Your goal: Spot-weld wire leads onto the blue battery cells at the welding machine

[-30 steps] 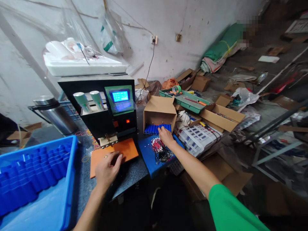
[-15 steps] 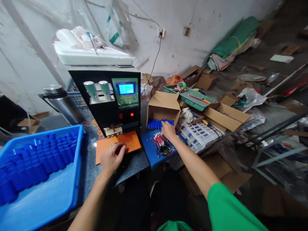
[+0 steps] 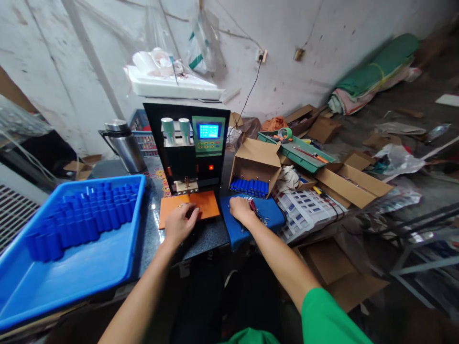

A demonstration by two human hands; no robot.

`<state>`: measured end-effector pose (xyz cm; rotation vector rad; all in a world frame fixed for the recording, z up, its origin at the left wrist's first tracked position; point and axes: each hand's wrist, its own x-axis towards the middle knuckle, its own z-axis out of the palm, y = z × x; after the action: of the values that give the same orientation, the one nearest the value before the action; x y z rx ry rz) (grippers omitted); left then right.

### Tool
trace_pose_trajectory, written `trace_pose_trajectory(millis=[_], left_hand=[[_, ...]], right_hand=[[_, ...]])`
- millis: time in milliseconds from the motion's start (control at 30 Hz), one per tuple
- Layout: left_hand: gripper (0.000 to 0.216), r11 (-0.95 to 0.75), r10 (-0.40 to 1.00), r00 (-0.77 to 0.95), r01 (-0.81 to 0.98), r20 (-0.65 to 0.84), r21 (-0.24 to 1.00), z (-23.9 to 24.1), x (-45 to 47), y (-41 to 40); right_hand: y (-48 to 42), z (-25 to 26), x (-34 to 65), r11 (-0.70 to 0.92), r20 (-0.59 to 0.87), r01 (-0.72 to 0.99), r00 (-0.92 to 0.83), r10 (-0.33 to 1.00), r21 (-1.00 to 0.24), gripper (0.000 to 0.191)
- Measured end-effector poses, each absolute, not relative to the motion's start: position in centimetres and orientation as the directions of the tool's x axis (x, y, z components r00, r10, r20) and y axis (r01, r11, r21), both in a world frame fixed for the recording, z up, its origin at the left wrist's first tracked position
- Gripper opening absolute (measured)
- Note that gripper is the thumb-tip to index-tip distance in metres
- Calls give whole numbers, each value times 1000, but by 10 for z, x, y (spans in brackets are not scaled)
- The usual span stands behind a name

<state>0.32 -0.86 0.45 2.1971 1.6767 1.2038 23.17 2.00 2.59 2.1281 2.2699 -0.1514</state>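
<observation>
My left hand (image 3: 181, 222) rests on an orange board (image 3: 208, 205) at the foot of a black machine with a lit screen (image 3: 209, 132). Its fingers are curled in towards the thumb, and whatever they may hold is hidden. The machine's small metal head (image 3: 186, 185) sits just beyond those fingers. To the right, my right hand (image 3: 241, 210) is closed, low over a blue mat (image 3: 274, 210), at the left side of a pile of red and black wire leads (image 3: 255, 208). Its fingertips are out of sight. Blue cylindrical cells (image 3: 249, 186) lie in an open cardboard box (image 3: 256, 152) behind it.
A blue tray (image 3: 107, 267) with many upright blue cylinders (image 3: 86, 220) stands on the left. Behind it is a steel flask (image 3: 125, 145). A green tray (image 3: 304, 156) with tape and tools, a white basket (image 3: 304, 208) and cardboard boxes (image 3: 355, 184) crowd the right.
My right hand has moved back from the blue cells in the box to the wire leads. My left hand stays on the orange board. The whole view has shifted, with things now further right.
</observation>
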Motion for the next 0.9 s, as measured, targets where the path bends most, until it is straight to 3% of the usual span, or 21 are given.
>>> trace_pose_trajectory(millis=[100, 167, 267, 333, 400, 500, 633, 733, 900], left_hand=[[28, -359, 866, 58, 764, 496, 537, 4, 3, -10], [29, -358, 874, 67, 758, 482, 544, 5, 3, -11], [30, -356, 887, 67, 732, 457, 582, 6, 2, -11], [32, -353, 900, 47, 663, 434, 660, 5, 1, -12], [34, -357, 914, 27, 524, 404, 773, 5, 2, -16], [36, -347, 931, 2, 303, 364, 888, 5, 9, -32], [35, -284, 956, -25, 148, 291, 947, 7, 24, -57], [39, -151, 988, -46, -20, 150, 988, 10, 29, -69], [48, 38, 999, 39, -284, -28, 958, 13, 26, -80]], right_hand=[[22, 23, 238, 17, -3, 976, -18, 1000, -218, 22], [23, 21, 243, 20, 75, 875, 18, 997, -483, 18], [21, 22, 246, 75, 125, 470, 76, 989, -880, 16], [15, 24, 241, 77, 94, 156, 104, 990, -985, 21], [7, 27, 230, 61, 53, -70, 109, 993, -996, 26], [-7, 30, 208, 60, 35, -248, 105, 994, -967, 29], [-24, 30, 178, 64, 43, -358, 66, 997, -931, 30], [-34, 28, 164, 51, 41, -421, 31, 999, -906, 31], [-42, 22, 152, 35, 53, -478, -23, 998, -877, 31]])
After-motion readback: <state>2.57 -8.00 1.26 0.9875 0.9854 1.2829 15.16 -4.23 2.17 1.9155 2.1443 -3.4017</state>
